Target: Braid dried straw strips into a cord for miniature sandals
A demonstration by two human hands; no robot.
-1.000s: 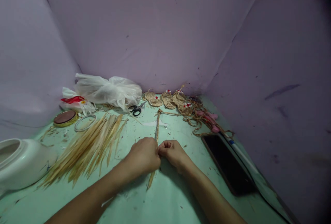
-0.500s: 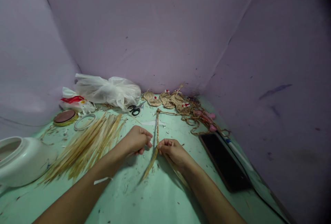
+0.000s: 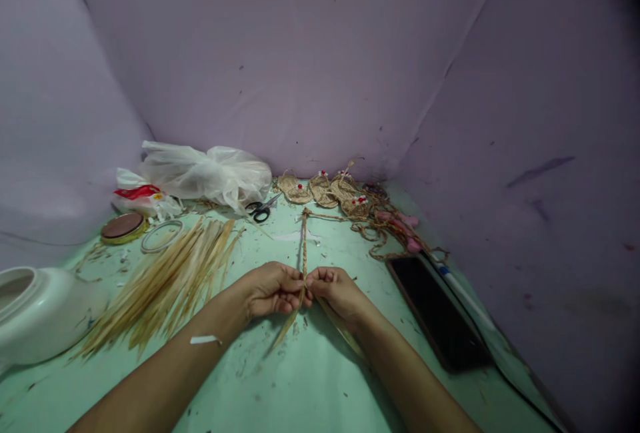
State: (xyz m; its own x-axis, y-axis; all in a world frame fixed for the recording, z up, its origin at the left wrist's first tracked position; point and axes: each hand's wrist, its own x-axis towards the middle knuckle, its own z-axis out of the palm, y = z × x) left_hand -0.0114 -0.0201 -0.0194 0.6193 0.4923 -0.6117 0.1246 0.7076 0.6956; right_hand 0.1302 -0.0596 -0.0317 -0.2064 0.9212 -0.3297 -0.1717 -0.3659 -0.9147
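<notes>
A thin braid [image 3: 305, 246] of dried straw-like fibre runs down the middle of the green table, its far end tied or anchored near the back. At its near end, my left hand [image 3: 274, 289] pinches the fibre strands between thumb and fingers. My right hand [image 3: 336, 292] is closed on the same spot from the other side, fingertips meeting those of the left. One loose strand [image 3: 286, 334] hangs down toward me below the left fingers, and another strand [image 3: 343, 332] trails under the right wrist. The exact grip on each strand is hidden by the fingers.
Loose fibre strips [image 3: 165, 286] lie at left, beside a white pot [image 3: 55, 313], a tape ring [image 3: 161, 236] and a round tin [image 3: 123, 228]. Behind are a plastic bag [image 3: 215, 176], scissors [image 3: 263, 209] and woven pieces with red beads [image 3: 325, 191]. A phone [image 3: 437, 313] lies at right.
My left hand has moved right and closed on the strands at the braid's near end. My right hand has kept its grip there.
</notes>
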